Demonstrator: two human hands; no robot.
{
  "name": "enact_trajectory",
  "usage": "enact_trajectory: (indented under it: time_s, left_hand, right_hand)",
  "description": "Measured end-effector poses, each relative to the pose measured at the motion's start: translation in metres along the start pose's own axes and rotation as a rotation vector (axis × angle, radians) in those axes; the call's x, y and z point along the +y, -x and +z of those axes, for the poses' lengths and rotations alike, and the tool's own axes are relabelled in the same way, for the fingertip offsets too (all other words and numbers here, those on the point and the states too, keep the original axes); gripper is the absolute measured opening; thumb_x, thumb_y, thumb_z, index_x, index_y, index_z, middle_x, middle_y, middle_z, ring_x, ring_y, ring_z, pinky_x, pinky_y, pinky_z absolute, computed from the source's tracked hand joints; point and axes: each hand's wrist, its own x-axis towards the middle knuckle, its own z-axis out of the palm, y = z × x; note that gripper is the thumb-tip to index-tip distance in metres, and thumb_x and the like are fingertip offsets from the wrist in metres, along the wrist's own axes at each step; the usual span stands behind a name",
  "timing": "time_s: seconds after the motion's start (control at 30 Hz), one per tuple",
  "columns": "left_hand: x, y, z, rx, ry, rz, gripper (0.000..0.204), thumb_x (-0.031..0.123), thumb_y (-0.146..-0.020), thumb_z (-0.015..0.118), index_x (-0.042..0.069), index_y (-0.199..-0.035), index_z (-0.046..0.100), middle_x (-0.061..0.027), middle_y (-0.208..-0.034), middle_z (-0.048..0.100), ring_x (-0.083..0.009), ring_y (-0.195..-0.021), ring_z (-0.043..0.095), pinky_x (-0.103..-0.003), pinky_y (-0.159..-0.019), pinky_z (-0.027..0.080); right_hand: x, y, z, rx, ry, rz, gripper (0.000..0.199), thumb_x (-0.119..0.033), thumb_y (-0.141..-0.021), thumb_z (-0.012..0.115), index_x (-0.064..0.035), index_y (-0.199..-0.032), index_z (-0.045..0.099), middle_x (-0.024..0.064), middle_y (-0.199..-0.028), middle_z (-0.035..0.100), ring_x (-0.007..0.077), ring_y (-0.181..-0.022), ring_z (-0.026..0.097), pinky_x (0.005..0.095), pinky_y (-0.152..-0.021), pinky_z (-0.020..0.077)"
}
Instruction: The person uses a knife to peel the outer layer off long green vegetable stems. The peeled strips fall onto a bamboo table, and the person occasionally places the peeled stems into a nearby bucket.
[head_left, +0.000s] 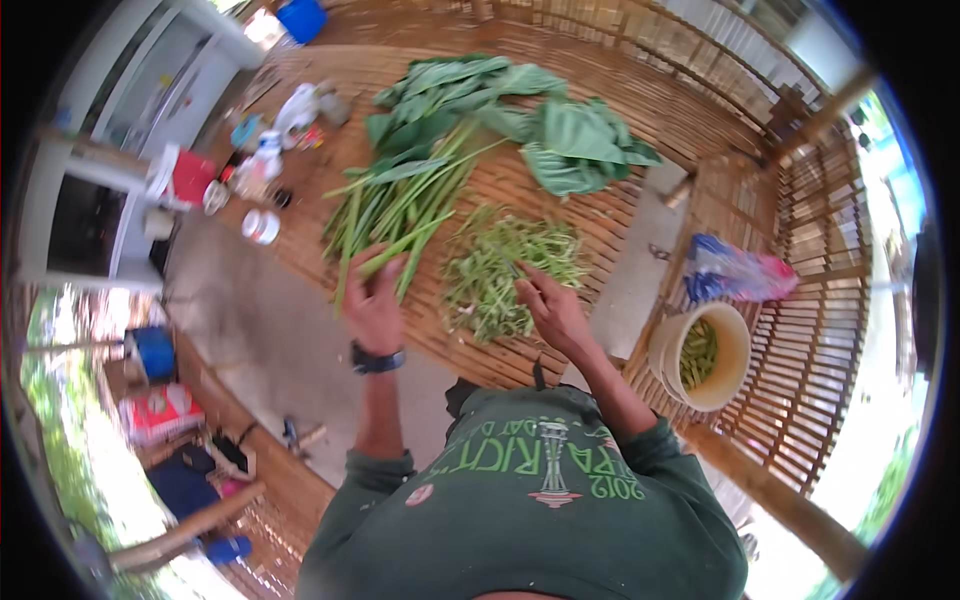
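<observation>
Left hand (372, 305), w/ a dark wristwatch (377, 358), is closed around the lower ends of a bundle of long green stalks (395, 215); fingers wrap the stems, so it grips them. Stalks fan out away from the person across the slatted bamboo platform (560, 70) & end in broad leaves (460, 85). Right hand (550, 305) is curled on what looks like a small knife (520, 275), thin dark tip poking toward the heap of cut green strips (500, 270); grip is closed, but blade detail is too small to be sure.

Risks, as judged: the blade sits near the left fingers w/ only a short gap of stems between, so a slip on the smooth, wet-looking stalk skin could nick a finger. The stalks are loose, not tied; a slack grip could let some roll off. Thin strips could drop thru gaps between the slats.

Materials: stalks smooth, round, pale green, fairly stiff; leaves flat, soft, darker, w/ a separate leaf pile (580, 145) to the right. Strips are stringy, curled, tangled. Platform is ribbed tan bamboo, hard & uneven. At the person's right a cream plastic bucket (735, 350) holds green pieces; beyond it a blue-and-pink plastic bag (735, 270), crinkly. At far left small jars & bottles (262, 165), a round tin (260, 227).
</observation>
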Motion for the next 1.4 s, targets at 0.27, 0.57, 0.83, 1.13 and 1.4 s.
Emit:
enact_trajectory:
  time_s: [0.27, 0.57, 0.83, 1.13, 1.4]
  left_hand:
    - [0.027, 0.031, 0.046, -0.104, -0.077, 0.188, 0.028, -0.010, -0.088, 0.071, 0.001, -0.114, 0.073, -0.0140, -0.121, 0.070, -0.0238, -0.106, 0.072, -0.032, -0.087, 0.060]
    - [0.028, 0.034, 0.046, -0.163, -0.123, 0.249, 0.035, -0.007, -0.088, 0.069, 0.002, -0.122, 0.072, -0.0144, -0.129, 0.065, -0.0288, -0.118, 0.067, -0.035, -0.096, 0.060]
    - [0.022, 0.032, 0.040, -0.185, -0.242, 0.302, 0.033, -0.011, -0.088, 0.067, 0.001, -0.119, 0.071, -0.0139, -0.121, 0.070, -0.0285, -0.114, 0.069, -0.036, -0.088, 0.061]
    - [0.010, 0.031, 0.011, -0.126, 0.339, -0.069, 0.023, -0.006, -0.097, 0.067, 0.000, -0.120, 0.068, -0.0140, -0.118, 0.073, -0.0231, -0.101, 0.073, -0.033, -0.079, 0.063]
    - [0.024, -0.025, -0.105, 0.202, 0.342, 0.046, 0.025, 0.013, -0.107, 0.060, 0.001, -0.128, 0.065, -0.0112, -0.113, 0.074, -0.0190, -0.088, 0.073, -0.028, -0.068, 0.059]
  right_hand:
    - [-0.118, 0.037, -0.013, -0.082, -0.048, -0.324, 0.050, -0.021, -0.105, 0.062, -0.0054, -0.152, 0.053, 0.0123, -0.098, 0.071, 0.0166, -0.080, 0.066, 0.0323, -0.075, 0.0540]
    - [-0.121, 0.037, -0.008, -0.094, 0.024, -0.403, 0.051, -0.020, -0.105, 0.062, -0.0047, -0.152, 0.052, 0.0188, -0.107, 0.071, 0.0307, -0.089, 0.071, 0.0390, -0.080, 0.0569]
    - [-0.107, 0.027, -0.007, -0.188, -0.247, -0.213, 0.042, -0.023, -0.107, 0.061, -0.0057, -0.146, 0.062, 0.0053, -0.092, 0.066, 0.0137, -0.072, 0.057, 0.0297, -0.064, 0.0484]
    - [-0.033, -0.025, -0.041, -0.102, -0.637, 0.282, 0.039, -0.038, -0.110, 0.057, -0.0026, -0.096, 0.068, -0.0064, -0.059, 0.043, 0.0044, -0.045, 0.035, 0.0235, -0.044, 0.0279]
    - [0.107, -0.051, -0.074, 0.214, -0.735, 0.455, 0.041, -0.040, -0.106, 0.061, -0.0025, -0.090, 0.068, -0.0003, -0.065, 0.053, 0.0074, -0.050, 0.043, 0.0276, -0.046, 0.0352]
